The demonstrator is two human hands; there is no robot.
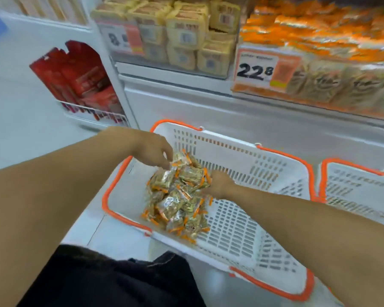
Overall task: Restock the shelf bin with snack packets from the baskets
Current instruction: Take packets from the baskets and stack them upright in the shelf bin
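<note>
A white basket with orange rim (242,231) stands on the floor below the shelves. A heap of several gold-and-orange snack packets (177,196) lies in its left half. My left hand (155,149) reaches down onto the heap's far top, fingers curled on a packet there. My right hand (217,185) digs into the heap's right side, its fingertips hidden among the packets. The shelf bin (319,69) at upper right holds the same orange-edged packets behind a "22.8" price tag (265,69).
A second white basket (361,187) stands to the right, touching the first. Yellow packs (186,36) fill the bin above left. Red packs (75,78) sit in a wire rack at the shelf's end. My dark-clothed knee (111,280) is near the basket's front.
</note>
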